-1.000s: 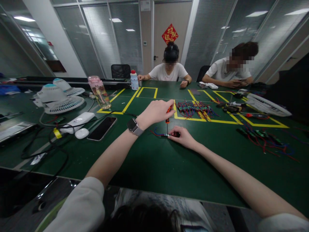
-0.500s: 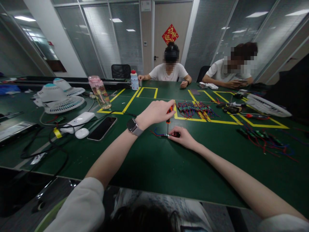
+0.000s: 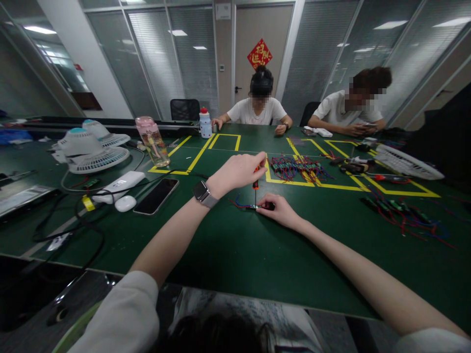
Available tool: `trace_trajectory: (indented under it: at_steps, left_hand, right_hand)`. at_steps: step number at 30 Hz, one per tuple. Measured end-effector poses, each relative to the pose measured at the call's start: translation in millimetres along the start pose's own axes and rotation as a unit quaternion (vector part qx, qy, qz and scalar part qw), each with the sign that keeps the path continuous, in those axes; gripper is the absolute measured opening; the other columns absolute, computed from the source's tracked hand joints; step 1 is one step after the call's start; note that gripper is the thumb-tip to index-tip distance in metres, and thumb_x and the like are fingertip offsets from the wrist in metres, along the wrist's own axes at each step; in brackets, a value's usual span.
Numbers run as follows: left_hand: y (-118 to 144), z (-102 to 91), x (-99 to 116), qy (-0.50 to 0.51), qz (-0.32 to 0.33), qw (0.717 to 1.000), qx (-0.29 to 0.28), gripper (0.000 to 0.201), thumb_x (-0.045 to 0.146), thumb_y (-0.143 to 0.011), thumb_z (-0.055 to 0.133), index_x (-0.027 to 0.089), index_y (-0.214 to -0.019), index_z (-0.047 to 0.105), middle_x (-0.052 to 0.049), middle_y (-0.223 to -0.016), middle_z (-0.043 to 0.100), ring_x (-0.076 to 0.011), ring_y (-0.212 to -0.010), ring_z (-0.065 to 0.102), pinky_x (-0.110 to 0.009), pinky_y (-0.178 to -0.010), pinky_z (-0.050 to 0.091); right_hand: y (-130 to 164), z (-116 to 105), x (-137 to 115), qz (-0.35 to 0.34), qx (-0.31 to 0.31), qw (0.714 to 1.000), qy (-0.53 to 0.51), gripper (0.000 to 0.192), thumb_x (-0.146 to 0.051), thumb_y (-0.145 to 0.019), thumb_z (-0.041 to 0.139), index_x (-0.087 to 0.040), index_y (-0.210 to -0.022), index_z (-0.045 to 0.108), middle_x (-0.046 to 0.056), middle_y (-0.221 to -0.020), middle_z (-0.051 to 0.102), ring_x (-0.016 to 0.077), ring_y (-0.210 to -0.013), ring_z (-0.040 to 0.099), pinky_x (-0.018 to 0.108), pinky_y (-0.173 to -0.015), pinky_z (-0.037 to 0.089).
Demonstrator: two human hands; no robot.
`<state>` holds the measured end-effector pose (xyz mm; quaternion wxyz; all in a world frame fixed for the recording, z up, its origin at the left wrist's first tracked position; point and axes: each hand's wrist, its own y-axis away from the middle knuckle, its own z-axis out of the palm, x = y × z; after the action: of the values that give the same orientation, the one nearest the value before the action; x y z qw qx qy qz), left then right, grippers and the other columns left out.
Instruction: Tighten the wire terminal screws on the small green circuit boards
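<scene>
Left hand (image 3: 237,171) stays clamped on an upright screwdriver (image 3: 255,185), barely shifted; right hand (image 3: 276,207), at its 5 o'clock, still pins a wired board (image 3: 251,206) to the worktop (image 3: 235,245).

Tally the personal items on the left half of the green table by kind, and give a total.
Desk fans: 2
Drink bottles: 2
Smartphone: 1
Earbud case: 1
Power strip: 1
Total: 7

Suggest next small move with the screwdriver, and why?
Probably turn the screwdriver in place: the left hand holds it upright, tip down on the small wired part, which the right hand pins to the table.
</scene>
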<state>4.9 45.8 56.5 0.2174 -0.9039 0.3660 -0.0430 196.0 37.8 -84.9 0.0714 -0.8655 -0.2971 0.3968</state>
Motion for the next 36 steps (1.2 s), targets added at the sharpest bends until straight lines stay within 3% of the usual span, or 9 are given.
trace_trajectory:
  at_steps: [4,7,11,15,18,22,27,31,36]
  left_hand:
    - [0.0,0.0,-0.4,-0.029,-0.013,1.0,-0.001,0.035,0.047,-0.093,0.041,0.018,-0.095,0.059,-0.006,-0.073,0.065,-0.0195,-0.066,0.06,-0.027,-0.054,0.031]
    - [1.0,-0.7,0.7,-0.035,-0.007,0.999,0.003,0.031,0.036,-0.095,0.035,0.017,-0.087,0.058,-0.006,-0.076,0.066,-0.019,-0.068,0.061,-0.027,-0.054,0.029]
    - [1.9,-1.0,2.7,-0.021,0.011,1.0,0.003,0.022,0.025,-0.092,0.036,0.017,-0.097,0.056,-0.005,-0.082,0.067,-0.018,-0.068,0.061,-0.027,-0.053,0.029]
    - [1.1,-0.3,2.8,-0.019,-0.004,1.0,0.005,0.029,0.04,-0.094,0.04,0.017,-0.105,0.055,-0.004,-0.072,0.065,-0.019,-0.063,0.06,-0.026,-0.053,0.029]
    - [0.4,0.1,2.1,-0.021,-0.002,1.0,0.013,0.037,0.05,-0.093,0.041,0.018,-0.088,0.059,-0.005,-0.066,0.063,-0.019,-0.062,0.059,-0.026,-0.053,0.029]
    - [1.3,0.1,2.2,-0.018,0.006,0.999,0.03,0.039,0.043,-0.093,0.038,0.016,-0.074,0.059,-0.006,-0.069,0.062,-0.0178,-0.064,0.058,-0.026,-0.054,0.028]
    - [0.6,1.4,3.2,0.025,0.027,0.999,0.03,0.022,0.027,-0.089,0.042,0.015,-0.083,0.059,-0.006,-0.091,0.064,-0.0153,-0.071,0.058,-0.026,-0.056,0.032]
    - [-1.0,2.2,3.3,0.03,0.009,0.999,0.011,0.024,0.036,-0.092,0.043,0.018,-0.096,0.058,-0.004,-0.08,0.065,-0.0162,-0.068,0.059,-0.025,-0.054,0.03]
    - [0.8,-0.2,2.5,-0.031,-0.02,0.999,-0.001,0.034,0.042,-0.092,0.04,0.016,-0.083,0.059,-0.006,-0.072,0.064,-0.0181,-0.065,0.059,-0.027,-0.054,0.029]
  right_hand:
    - [0.1,0.2,0.4,-0.002,0.001,1.0,0.0,0.009,-0.027,-0.079,0.068,-0.018,-0.079,0.07,0.002,-0.073,0.061,0.016,-0.067,0.056,0.028,-0.063,0.045]
    - [0.3,0.2,0.3,-0.004,0.003,1.0,-0.001,0.009,-0.027,-0.079,0.068,-0.018,-0.079,0.07,0.002,-0.073,0.06,0.0159,-0.067,0.056,0.028,-0.063,0.044]
    - [-0.1,-0.2,-0.3,-0.005,0.0,1.0,-0.003,0.009,-0.026,-0.079,0.068,-0.018,-0.08,0.07,0.002,-0.073,0.06,0.0156,-0.067,0.056,0.027,-0.062,0.044]
    - [-0.9,-0.2,0.3,-0.006,0.0,1.0,-0.003,0.008,-0.024,-0.078,0.068,-0.017,-0.08,0.07,0.002,-0.072,0.059,0.0151,-0.066,0.055,0.027,-0.062,0.043]
    - [-0.8,0.1,1.2,-0.007,0.0,1.0,-0.004,0.008,-0.024,-0.078,0.068,-0.016,-0.079,0.07,0.002,-0.072,0.058,0.0149,-0.065,0.055,0.027,-0.062,0.043]
    - [-0.3,0.5,1.8,-0.006,0.001,1.0,-0.007,0.009,-0.025,-0.078,0.068,-0.016,-0.079,0.07,0.002,-0.072,0.058,0.0149,-0.065,0.054,0.027,-0.061,0.042]
    - [-0.6,0.5,2.2,-0.009,0.002,1.0,-0.004,0.009,-0.025,-0.078,0.069,-0.016,-0.079,0.07,0.002,-0.072,0.059,0.0154,-0.066,0.055,0.027,-0.062,0.042]
    - [-0.6,1.0,3.6,-0.01,0.004,1.0,-0.001,0.009,-0.025,-0.078,0.069,-0.016,-0.08,0.071,0.002,-0.072,0.059,0.0152,-0.065,0.055,0.027,-0.062,0.042]
    - [-0.2,1.3,4.2,-0.009,0.006,1.0,-0.002,0.01,-0.026,-0.078,0.069,-0.017,-0.081,0.071,0.002,-0.072,0.059,0.0148,-0.065,0.054,0.027,-0.061,0.042]
